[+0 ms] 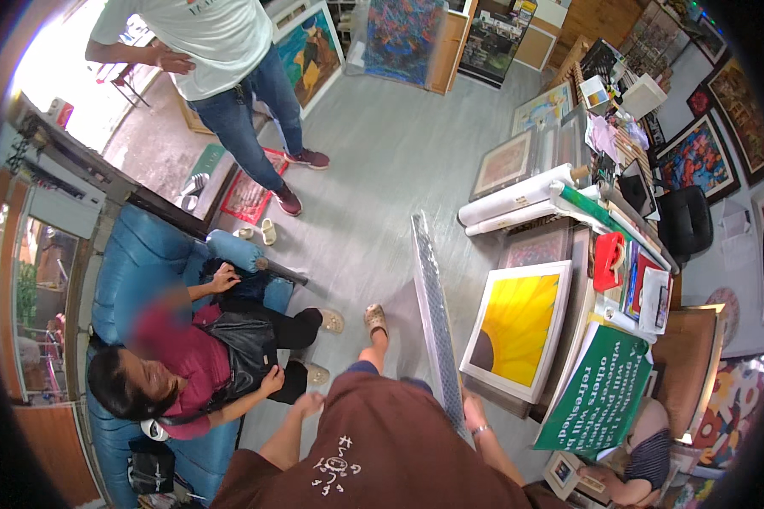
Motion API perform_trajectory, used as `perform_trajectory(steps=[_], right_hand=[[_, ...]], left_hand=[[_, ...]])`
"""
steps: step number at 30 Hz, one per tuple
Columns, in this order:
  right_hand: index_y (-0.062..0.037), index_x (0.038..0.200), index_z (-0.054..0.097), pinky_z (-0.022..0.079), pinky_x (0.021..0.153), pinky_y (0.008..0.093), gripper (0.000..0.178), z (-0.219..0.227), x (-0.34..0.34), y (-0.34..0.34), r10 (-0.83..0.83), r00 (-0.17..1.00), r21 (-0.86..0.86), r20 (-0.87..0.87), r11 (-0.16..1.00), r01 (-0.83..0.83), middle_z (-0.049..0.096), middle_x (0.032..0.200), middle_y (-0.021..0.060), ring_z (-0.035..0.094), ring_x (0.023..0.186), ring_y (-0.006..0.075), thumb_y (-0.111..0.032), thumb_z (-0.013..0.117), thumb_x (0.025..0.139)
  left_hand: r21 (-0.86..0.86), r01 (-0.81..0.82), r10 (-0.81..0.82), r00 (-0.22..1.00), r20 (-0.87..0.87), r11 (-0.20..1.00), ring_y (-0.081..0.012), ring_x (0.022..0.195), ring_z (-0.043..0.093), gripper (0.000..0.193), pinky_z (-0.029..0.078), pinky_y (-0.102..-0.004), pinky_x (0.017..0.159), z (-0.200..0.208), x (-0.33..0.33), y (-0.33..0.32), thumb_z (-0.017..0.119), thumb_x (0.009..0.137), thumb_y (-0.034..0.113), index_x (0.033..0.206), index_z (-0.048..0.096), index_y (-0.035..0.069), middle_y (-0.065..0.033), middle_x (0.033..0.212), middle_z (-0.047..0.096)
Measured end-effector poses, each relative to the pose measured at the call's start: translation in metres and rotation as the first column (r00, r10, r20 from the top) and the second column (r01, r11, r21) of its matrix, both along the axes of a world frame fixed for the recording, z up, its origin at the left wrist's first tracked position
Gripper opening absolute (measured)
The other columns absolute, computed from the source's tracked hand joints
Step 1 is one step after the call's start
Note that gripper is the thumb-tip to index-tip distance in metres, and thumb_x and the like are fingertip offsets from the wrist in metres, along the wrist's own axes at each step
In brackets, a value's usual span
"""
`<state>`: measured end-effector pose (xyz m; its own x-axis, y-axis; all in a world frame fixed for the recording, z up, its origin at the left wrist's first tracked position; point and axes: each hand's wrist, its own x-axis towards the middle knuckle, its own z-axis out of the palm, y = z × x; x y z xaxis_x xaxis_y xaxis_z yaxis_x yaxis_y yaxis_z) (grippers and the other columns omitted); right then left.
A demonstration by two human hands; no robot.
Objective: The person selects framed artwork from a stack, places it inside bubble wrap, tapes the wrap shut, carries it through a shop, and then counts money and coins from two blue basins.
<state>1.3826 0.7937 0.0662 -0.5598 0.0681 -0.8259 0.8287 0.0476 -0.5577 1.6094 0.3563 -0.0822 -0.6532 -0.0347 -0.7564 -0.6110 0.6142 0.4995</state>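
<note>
My right hand (474, 411), with a band at the wrist, grips the near end of a long, plastic-wrapped flat panel (437, 314). The panel is upright and seen edge-on, stretching forward along my right side. My left hand (310, 404) hangs loosely closed at my left side, with nothing visible in it. It is near a seated person's black bag (244, 343), apart from it. To the right of the panel, a framed yellow flower picture (518, 331) leans against a stack of frames.
A person sits on a blue sofa (132, 254) at left; another stands by the far-left doorway. Cream shoes (268, 232) lie on the grey floor (382, 170). At right are white rolls (518, 199), a red tape dispenser (609, 261), a green banner (598, 390) and another person.
</note>
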Motion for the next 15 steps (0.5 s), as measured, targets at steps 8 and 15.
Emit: perform_trajectory(steps=[8, 15], right_hand=[[0.0009, 0.073, 0.065, 0.044, 0.051, 0.0320, 0.041, 0.013, -0.185, -0.092, -0.015, 0.998, 0.027, 0.060, 1.000, 0.013, 0.061, 0.066, 0.0052, 0.055, 0.054, 0.0145, -0.036, 0.063, 0.091], [0.0060, 0.075, 0.067, 0.045, 0.055, 0.0333, 0.056, 0.018, -0.328, -0.163, 0.276, 0.961, 0.219, -0.030, 0.940, -0.263, 0.063, 0.067, 0.0092, 0.058, 0.058, 0.0162, -0.047, 0.058, 0.091]], left_hand=[[0.350, -0.654, 0.715, 0.695, -0.073, 0.671, -0.0165, 0.078, 0.061, 0.032, 0.049, -0.0302, 0.071, 0.034, -0.276, -0.139, 0.059, 0.094, 0.029, 0.102, 0.062, -0.002, -0.0072, 0.089, 0.066], [0.228, -0.494, 0.526, 0.843, -0.110, 0.839, -0.0204, 0.087, 0.065, 0.042, 0.051, -0.0336, 0.079, 0.058, -0.489, -0.218, 0.058, 0.095, 0.036, 0.109, 0.061, -0.003, -0.0135, 0.099, 0.069]])
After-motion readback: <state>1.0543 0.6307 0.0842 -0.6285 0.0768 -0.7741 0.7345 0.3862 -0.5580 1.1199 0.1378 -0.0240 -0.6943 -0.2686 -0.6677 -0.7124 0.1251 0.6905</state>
